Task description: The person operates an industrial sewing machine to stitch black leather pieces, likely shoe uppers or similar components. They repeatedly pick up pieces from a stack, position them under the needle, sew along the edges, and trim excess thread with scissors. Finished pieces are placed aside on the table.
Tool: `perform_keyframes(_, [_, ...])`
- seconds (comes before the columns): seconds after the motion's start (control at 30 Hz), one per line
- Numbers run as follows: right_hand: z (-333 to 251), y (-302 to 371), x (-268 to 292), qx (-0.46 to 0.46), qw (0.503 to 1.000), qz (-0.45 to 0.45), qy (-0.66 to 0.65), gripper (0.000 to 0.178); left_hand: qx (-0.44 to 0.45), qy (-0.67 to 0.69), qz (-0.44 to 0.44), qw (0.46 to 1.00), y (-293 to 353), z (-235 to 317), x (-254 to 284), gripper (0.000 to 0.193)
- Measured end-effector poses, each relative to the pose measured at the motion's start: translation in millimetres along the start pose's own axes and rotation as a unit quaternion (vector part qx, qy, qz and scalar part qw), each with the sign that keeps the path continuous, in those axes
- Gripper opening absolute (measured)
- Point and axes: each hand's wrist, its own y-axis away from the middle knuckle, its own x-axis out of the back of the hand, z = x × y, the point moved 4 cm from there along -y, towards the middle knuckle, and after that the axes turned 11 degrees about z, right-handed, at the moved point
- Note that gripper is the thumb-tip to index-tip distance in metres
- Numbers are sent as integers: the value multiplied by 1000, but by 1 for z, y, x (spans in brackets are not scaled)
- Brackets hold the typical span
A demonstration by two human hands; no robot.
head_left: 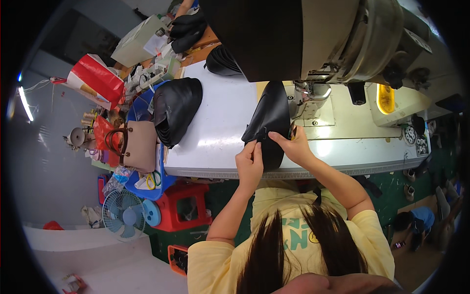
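Note:
A black leather-like piece lies bent on the white table, directly left of the sewing machine's needle area. At its near edge, my left hand pinches it between thumb and fingertips. My right hand is closed on the same piece from the other side, its thumb pressed on top by a small dark strap or tab. A small yellowish bit shows by the right fingers; what it is I cannot make out. To the left sits a stack of similar black pieces.
The large sewing machine head overhangs the far right. Another black stack lies farther back. Left of the table are a beige handbag, a blue tub, a red stool and a fan. Bobbins sit at right.

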Motion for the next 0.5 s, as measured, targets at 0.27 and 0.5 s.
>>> perform_keyframes(0.27, [11,-8,-13,68,997,0,-30,17,73,30,-41,996,-18,-7,12,19])
perform_keyframes(0.5, [-12,-18,-2,95,993,-41,-64,15,354,364,-128,852,-10,-10,-18,19])
